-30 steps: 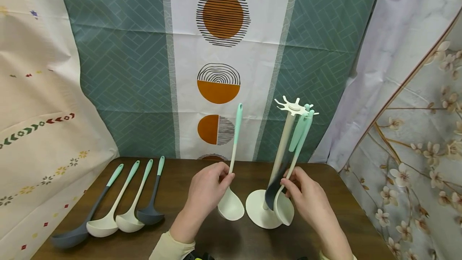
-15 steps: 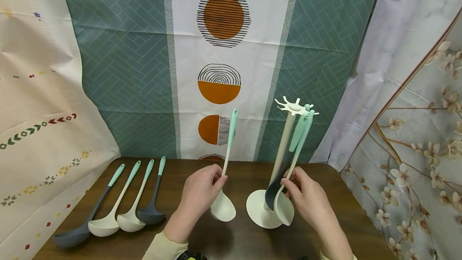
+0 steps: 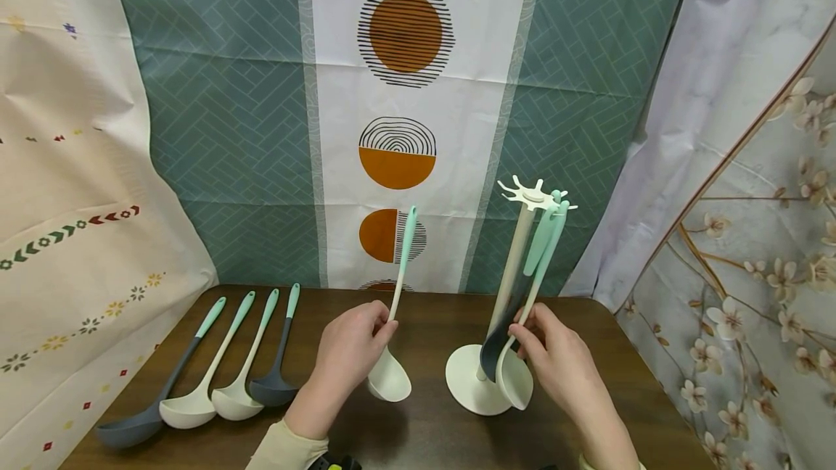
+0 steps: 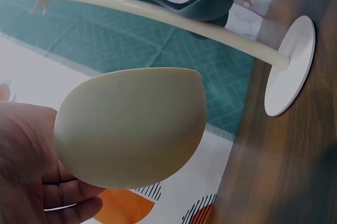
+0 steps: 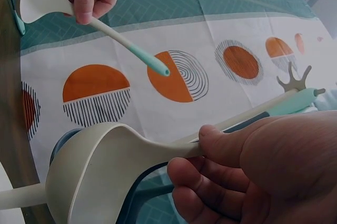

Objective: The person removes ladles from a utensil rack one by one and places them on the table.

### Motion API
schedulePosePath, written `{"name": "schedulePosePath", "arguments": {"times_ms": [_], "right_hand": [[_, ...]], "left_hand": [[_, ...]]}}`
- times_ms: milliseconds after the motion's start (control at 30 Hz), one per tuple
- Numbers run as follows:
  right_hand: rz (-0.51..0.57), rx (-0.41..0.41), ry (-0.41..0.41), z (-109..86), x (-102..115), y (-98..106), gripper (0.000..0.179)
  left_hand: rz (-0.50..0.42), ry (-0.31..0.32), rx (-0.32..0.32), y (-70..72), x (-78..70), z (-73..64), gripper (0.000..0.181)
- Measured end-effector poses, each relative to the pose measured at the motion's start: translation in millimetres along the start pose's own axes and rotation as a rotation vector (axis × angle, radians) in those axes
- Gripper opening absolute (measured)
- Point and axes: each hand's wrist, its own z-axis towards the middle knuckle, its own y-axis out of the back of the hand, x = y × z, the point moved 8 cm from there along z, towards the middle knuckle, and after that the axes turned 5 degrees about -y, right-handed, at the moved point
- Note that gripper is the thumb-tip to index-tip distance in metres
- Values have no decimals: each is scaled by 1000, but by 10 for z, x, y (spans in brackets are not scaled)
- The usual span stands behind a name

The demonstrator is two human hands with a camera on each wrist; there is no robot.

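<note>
My left hand [image 3: 351,343] pinches the lower handle of a white ladle [image 3: 390,378] with a mint grip, holding it up over the table, bowl down. Its rounded bowl back fills the middle of the left wrist view. At the right, my right hand [image 3: 555,350] pinches the stem of another white ladle [image 3: 516,383], whose mint grip reaches up to the arms of a cream utensil stand [image 3: 512,267]. Behind that ladle, against the pole, hangs a dark grey utensil [image 3: 493,355], partly hidden. The right wrist view shows thumb and fingers on the ladle's stem [image 5: 168,152].
Several ladles lie side by side at the left of the brown table [image 3: 444,448], two white and the others dark grey, including a white ladle [image 3: 189,410] and a dark ladle [image 3: 273,387]. A patterned curtain [image 3: 222,129] hangs behind the table.
My left hand has moved left with its white ladle, away from the stand and slightly lower. My right hand and the ladle at the stand have stayed in place.
</note>
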Motion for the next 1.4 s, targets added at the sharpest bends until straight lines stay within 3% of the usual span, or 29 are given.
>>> {"name": "schedulePosePath", "arguments": {"times_ms": [633, 867, 1400], "right_hand": [[6, 15, -16, -3, -16, -11, 10], [9, 13, -10, 1, -12, -11, 9], [1, 0, 4, -5, -9, -6, 10]], "left_hand": [[66, 84, 56, -44, 353, -64, 18], [79, 98, 74, -62, 421, -90, 20], [94, 227, 213, -287, 784, -163, 21]]}}
